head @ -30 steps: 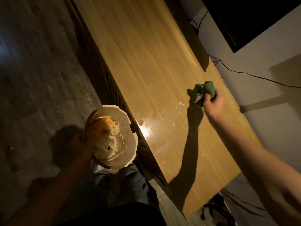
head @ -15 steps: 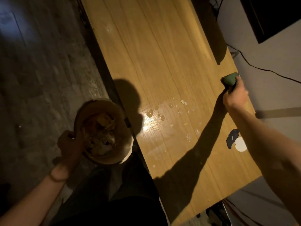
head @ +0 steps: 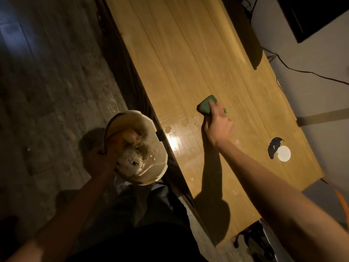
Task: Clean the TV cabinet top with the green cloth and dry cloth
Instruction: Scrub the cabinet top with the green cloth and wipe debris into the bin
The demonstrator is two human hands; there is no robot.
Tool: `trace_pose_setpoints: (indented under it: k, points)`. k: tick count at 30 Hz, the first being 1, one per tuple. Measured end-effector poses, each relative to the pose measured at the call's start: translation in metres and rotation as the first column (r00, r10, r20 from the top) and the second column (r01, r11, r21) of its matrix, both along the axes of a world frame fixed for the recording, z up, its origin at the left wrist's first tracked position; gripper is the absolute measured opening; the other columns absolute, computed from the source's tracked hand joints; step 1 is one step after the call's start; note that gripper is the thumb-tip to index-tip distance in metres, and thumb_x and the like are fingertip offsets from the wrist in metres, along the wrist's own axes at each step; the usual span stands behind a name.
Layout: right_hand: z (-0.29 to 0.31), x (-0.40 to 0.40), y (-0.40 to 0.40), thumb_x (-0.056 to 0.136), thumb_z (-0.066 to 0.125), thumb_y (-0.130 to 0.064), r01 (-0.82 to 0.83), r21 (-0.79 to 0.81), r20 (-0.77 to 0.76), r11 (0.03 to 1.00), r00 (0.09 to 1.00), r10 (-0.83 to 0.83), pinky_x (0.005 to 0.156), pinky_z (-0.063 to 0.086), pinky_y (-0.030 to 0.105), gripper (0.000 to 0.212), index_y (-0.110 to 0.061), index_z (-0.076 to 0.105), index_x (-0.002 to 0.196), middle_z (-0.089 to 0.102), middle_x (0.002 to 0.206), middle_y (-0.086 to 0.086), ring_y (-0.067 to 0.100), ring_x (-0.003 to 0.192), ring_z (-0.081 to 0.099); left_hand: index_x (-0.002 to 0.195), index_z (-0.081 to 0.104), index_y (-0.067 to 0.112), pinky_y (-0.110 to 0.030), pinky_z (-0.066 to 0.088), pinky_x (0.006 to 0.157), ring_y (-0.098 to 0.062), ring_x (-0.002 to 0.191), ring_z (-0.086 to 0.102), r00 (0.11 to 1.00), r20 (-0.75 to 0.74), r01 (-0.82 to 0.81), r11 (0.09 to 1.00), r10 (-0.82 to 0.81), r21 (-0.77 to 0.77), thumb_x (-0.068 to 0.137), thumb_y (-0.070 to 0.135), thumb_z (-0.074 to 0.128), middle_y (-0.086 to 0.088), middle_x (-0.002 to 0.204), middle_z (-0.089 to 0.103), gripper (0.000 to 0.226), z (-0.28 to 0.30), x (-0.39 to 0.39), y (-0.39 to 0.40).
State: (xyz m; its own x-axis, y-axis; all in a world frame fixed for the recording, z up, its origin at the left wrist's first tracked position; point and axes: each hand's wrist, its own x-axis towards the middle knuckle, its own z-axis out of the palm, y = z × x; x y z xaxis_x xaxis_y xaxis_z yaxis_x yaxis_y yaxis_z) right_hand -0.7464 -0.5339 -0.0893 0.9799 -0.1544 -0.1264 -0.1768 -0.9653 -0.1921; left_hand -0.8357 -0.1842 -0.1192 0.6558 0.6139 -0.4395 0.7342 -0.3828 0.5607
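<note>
Running from the top centre of the frame down to the lower right, the TV cabinet top [head: 188,53] is one long, glossy wooden slab, stiff and slick, so anything you drag across it will glide easily. One dark TV [head: 311,16] hangs in the upper right corner, with one black cable [head: 302,71] trailing along the wall below it. Just left of centre, off the cabinet's front edge and over the floor, you hold one pale bowl [head: 136,146] of scraps; your left hand [head: 102,161] grips its rim with fingers curled round it. It looks rigid and light, but keep it level so nothing tips out. One round cable hole [head: 279,151] sits in the slab at right centre.

At centre, your right hand [head: 219,125] presses the single green cloth [head: 205,105] flat on the wood, fingers curled over its near edge and pinching it. Bunched as it is, it looks soft, light and probably damp; hold it from above with the palm spread over it so it stays in contact. A few small wet spots [head: 175,127] lie between cloth and bowl. You have no dry cloth in view.
</note>
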Motion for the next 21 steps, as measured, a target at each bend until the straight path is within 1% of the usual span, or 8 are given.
trace_pose_setpoints:
  k: [2,5,8,11,13,16,19,21]
  points:
    - [0.0,-0.022,0.036,0.101,0.049,-0.014,-0.033,0.013,-0.021,0.999,0.999,0.033,0.064,0.062,0.037,0.055,-0.023,0.04,0.154,0.044,0.156,0.008,0.027,0.084,0.07,0.067,0.059,0.01,-0.037,0.047,0.067,-0.029,0.07,0.057,0.998,0.005,0.057,0.998,-0.057,0.001,0.089,0.033,0.069,-0.007,0.067,0.061,0.033,0.004,-0.005,0.004]
    - [0.003,-0.06,0.101,0.1,0.051,-0.014,-0.068,0.031,-0.014,0.997,0.998,0.068,0.061,0.058,0.03,0.056,-0.025,0.042,0.154,0.046,0.155,0.008,0.027,0.094,0.07,0.065,0.057,0.016,-0.022,0.029,0.049,-0.014,0.053,0.048,0.989,0.04,0.142,0.99,-0.141,-0.005,0.09,0.04,0.066,0.011,0.055,0.049,0.037,0.015,-0.013,0.009]
    - [0.001,-0.1,0.169,0.097,0.055,-0.011,-0.181,0.177,-0.015,0.967,0.982,0.187,0.072,0.062,0.041,0.055,-0.023,0.049,0.15,0.058,0.145,0.009,0.034,0.099,0.071,0.072,0.063,0.015,-0.014,0.02,0.044,0.001,0.047,0.037,0.975,0.0,0.221,0.973,-0.222,0.069,0.091,0.052,0.064,0.015,0.053,0.043,0.042,0.031,-0.018,0.012]
    - [-0.007,-0.136,0.21,0.097,0.053,-0.006,-0.146,0.358,-0.205,0.922,0.951,0.23,0.096,0.056,0.049,0.06,-0.026,0.043,0.154,0.057,0.148,0.006,0.037,0.114,0.067,0.094,0.069,0.005,-0.017,0.029,0.051,-0.015,0.061,0.051,0.98,-0.027,0.195,0.98,-0.196,-0.032,0.093,0.041,0.065,-0.003,0.078,0.064,0.036,0.029,-0.024,0.014]
    - [-0.009,-0.146,0.216,0.098,0.055,-0.007,-0.05,0.429,-0.205,0.902,0.967,0.151,0.103,0.052,0.044,0.058,-0.026,0.046,0.152,0.061,0.145,0.005,0.032,0.119,0.066,0.101,0.069,0.003,-0.029,0.045,0.064,-0.026,0.079,0.061,0.984,-0.01,0.176,0.981,-0.177,-0.085,0.092,0.033,0.066,-0.013,0.093,0.07,0.032,0.026,-0.027,0.016]
    - [-0.005,-0.146,0.206,0.099,0.056,-0.014,0.008,0.413,-0.135,0.911,0.989,0.052,0.098,0.053,0.042,0.055,-0.027,0.048,0.151,0.071,0.128,0.008,0.031,0.109,0.069,0.094,0.07,0.006,-0.035,0.045,0.073,-0.025,0.08,0.06,0.981,-0.007,0.192,0.979,-0.193,-0.07,0.089,0.033,0.067,-0.013,0.093,0.071,0.028,0.02,-0.032,0.019]
    - [0.006,-0.143,0.186,0.099,0.054,-0.015,0.072,0.455,-0.101,0.888,0.994,-0.029,0.099,0.052,0.043,0.053,-0.023,0.049,0.151,0.072,0.124,0.008,0.029,0.108,0.069,0.081,0.065,0.015,-0.033,0.043,0.069,-0.024,0.076,0.06,0.974,-0.03,0.224,0.974,-0.225,-0.038,0.086,0.04,0.068,-0.009,0.085,0.07,0.025,0.015,-0.036,0.019]
    - [0.015,-0.142,0.171,0.098,0.055,-0.011,0.127,0.522,-0.054,0.844,0.992,-0.115,0.095,0.053,0.042,0.05,-0.02,0.053,0.148,0.074,0.12,0.008,0.027,0.103,0.069,0.08,0.066,0.013,-0.032,0.041,0.066,-0.022,0.07,0.059,0.964,-0.043,0.264,0.964,-0.264,-0.017,0.085,0.042,0.069,-0.009,0.081,0.071,0.029,0.012,-0.039,0.018]
